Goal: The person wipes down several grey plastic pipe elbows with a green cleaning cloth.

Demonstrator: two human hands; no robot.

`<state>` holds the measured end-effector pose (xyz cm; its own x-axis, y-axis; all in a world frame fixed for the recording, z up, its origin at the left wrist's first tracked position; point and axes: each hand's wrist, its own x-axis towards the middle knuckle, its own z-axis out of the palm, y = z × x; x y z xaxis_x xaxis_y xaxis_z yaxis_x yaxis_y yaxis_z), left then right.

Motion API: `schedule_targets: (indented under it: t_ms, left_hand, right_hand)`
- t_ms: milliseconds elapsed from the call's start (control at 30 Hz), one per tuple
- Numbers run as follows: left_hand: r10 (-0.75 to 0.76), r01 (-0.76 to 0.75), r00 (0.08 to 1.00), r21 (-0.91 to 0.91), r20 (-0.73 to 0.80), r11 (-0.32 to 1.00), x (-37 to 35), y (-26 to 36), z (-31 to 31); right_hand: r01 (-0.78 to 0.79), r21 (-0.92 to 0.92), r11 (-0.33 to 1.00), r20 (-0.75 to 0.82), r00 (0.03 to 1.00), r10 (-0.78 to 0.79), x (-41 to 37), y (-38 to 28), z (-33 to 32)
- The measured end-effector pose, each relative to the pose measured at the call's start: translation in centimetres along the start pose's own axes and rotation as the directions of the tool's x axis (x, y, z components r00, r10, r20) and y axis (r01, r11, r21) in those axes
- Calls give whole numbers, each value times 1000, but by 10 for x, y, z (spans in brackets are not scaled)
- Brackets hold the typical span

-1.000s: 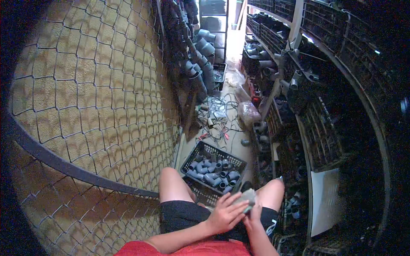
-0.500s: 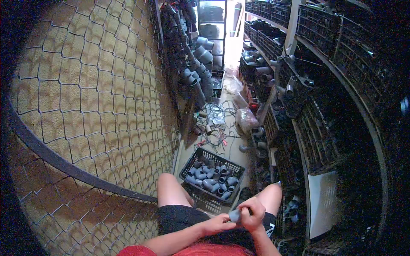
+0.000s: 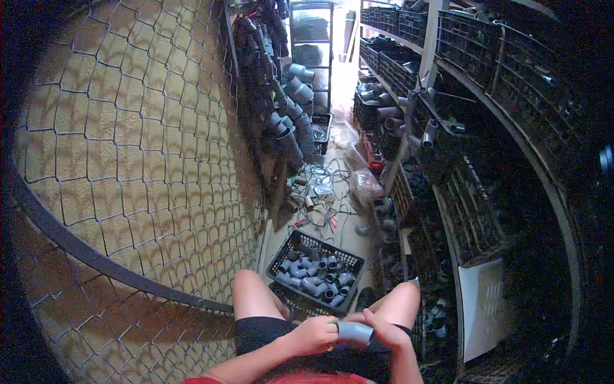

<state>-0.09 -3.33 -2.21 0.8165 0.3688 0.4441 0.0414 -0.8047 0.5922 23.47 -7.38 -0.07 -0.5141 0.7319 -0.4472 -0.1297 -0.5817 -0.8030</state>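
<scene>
A grey plastic pipe elbow (image 3: 355,333) is in front of my lap, its curved body lying sideways. My left hand (image 3: 314,335) is closed around its left end. Beside its right end is my right hand (image 3: 387,330), with the thumb raised and the fingers stretched out behind the elbow, partly hidden by it. Past my knees, a black plastic crate (image 3: 276,264) on the floor holds many similar grey pipe fittings (image 3: 309,283).
A wire mesh fence (image 3: 141,166) runs along my left. Shelves with black crates (image 3: 467,38) line the right side. Large grey pipe fittings (image 3: 299,89) are stacked at the back left. Tangled straps (image 3: 320,185) and a plastic bag (image 3: 366,184) lie on the floor ahead.
The elbow now shows much more of its length, lying sideways. My right hand has opened from a closed grip, and my left hand has shifted slightly left around the elbow's end.
</scene>
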Motion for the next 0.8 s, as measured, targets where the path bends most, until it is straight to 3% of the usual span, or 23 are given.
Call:
schedule_targets:
  t_ms: [33,100,133,167,200,233,267,333,367,400,467,500,533,600,633,667,700,733,767,800]
  left_hand:
    - [-77,79,997,-59,28,995,-5,-3,5]
    - [-184,190,982,-195,48,962,0,0,1]
    - [-183,188,982,-192,44,963,-2,2,4]
    - [-441,479,874,-505,202,718,-7,3,10]
    - [-576,669,695,-681,430,299,-9,4,13]
    - [-532,759,619,-614,578,216,0,11,-12]
    - [-531,758,621,-615,577,217,-6,8,-12]
    - [-417,728,642,-683,643,68,-9,7,-15]
    - [-484,751,635,-629,602,204,-8,12,-15]
    - [-483,752,635,-627,604,205,-9,12,-12]
    - [-466,572,820,-480,331,665,-12,11,-3]
    - [-453,550,835,-494,312,674,-4,15,-12]
    - [-449,545,838,-493,309,678,-5,10,-10]
    - [-478,517,855,-251,204,818,-4,5,-10]
    - [-479,494,862,-64,167,867,4,9,-22]
    - [-480,495,861,-66,166,866,6,5,-23]
    - [-428,420,901,-105,-68,901,7,1,-24]
    - [-359,337,884,-124,-299,933,9,0,-26]
    - [-359,346,755,-132,-549,929,15,0,-26]
    - [-415,400,691,-164,-592,902,11,2,-26]
  right_hand:
    - [5,-4,1000,-1,1000,-5,1,2,-2]
    - [18,-435,900,-62,997,-50,6,1,-4]
    - [20,-440,898,-60,997,-52,6,-1,1]
    - [70,-491,868,-133,979,-154,5,0,11]
    - [112,-545,831,-198,946,-258,2,-4,23]
    - [240,-577,781,-122,920,-373,-1,-12,30]
    - [240,-579,779,-122,920,-373,-1,-12,30]
    - [353,-719,599,51,886,-461,-1,-9,29]
    - [355,-733,580,134,912,-388,0,-6,21]
    - [355,-733,580,132,911,-390,4,0,18]
    - [324,-626,710,176,945,-276,9,15,12]
    - [256,-500,827,190,964,-184,13,20,11]
    - [258,-503,825,188,964,-187,17,27,13]
    - [119,-71,990,-28,992,-121,23,46,22]
    - [152,-87,984,-79,984,-159,29,50,20]
    - [150,-89,985,-78,985,-157,31,55,20]
    - [208,195,959,-125,975,-186,30,48,29]
    - [261,460,849,-179,963,-199,29,44,33]
    - [371,420,828,-164,929,-333,44,63,15]
    - [425,499,755,-269,904,-331,47,50,25]
